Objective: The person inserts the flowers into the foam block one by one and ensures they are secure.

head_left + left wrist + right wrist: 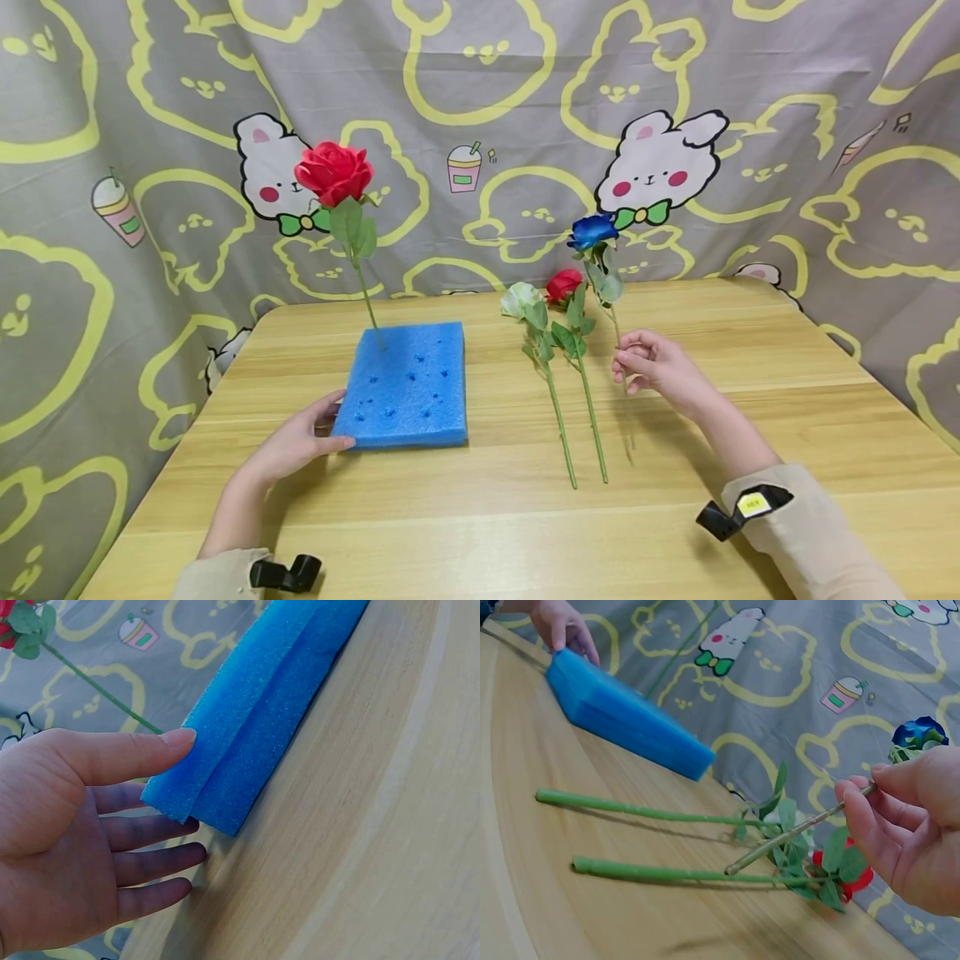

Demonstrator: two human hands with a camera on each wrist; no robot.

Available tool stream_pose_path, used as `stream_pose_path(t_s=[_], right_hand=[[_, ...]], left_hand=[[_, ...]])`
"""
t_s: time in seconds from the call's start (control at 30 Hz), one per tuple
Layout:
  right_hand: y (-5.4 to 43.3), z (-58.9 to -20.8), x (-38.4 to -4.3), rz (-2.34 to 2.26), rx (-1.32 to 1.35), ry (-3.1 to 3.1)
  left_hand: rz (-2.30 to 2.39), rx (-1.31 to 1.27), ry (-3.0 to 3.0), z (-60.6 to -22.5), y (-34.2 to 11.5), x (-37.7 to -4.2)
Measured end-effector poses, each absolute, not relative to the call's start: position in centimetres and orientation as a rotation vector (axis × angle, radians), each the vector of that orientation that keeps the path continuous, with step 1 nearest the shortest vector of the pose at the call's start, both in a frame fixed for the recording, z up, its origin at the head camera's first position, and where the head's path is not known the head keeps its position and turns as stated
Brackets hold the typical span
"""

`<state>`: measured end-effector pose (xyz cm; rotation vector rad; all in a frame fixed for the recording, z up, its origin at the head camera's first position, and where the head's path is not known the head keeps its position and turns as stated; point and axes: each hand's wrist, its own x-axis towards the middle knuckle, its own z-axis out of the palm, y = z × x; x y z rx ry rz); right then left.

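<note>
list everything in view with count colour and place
table: 1, light wood, foreground
cloth: 1, grey and yellow, behind table
foam block: 1, blue, left on table
standing rose: 1, red, in foam block
lying rose: 1, red, on table
pale flower: 1, greenish white, left of lying rose
blue rose: 1, blue, right of lying rose
sleeves: 2, beige, on forearms
wrist devices: 2, black, on sleeves
left hand: 1, touching foam block
right hand: 1, holding blue rose

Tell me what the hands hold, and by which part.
Right hand pinches the blue rose by its stem, about midway; left hand touches the foam at a corner.
</note>
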<state>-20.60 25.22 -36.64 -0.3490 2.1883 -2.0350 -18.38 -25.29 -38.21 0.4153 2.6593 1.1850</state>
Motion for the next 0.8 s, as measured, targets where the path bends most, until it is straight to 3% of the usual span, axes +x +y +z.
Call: stream_pose_path(t_s=[0.4, 0.8], right_hand=[[23.0, -35.8, -20.6, -2.055, -0.545, 2.187], [19.7, -34.9, -21.0, -1.938, -0.528, 2.291]], left_hand=[[1.182, 0.384, 2.646, -38.3, -25.4, -18.5], [1.181, 0.385, 2.653, -38.4, -25.5, -18.5]])
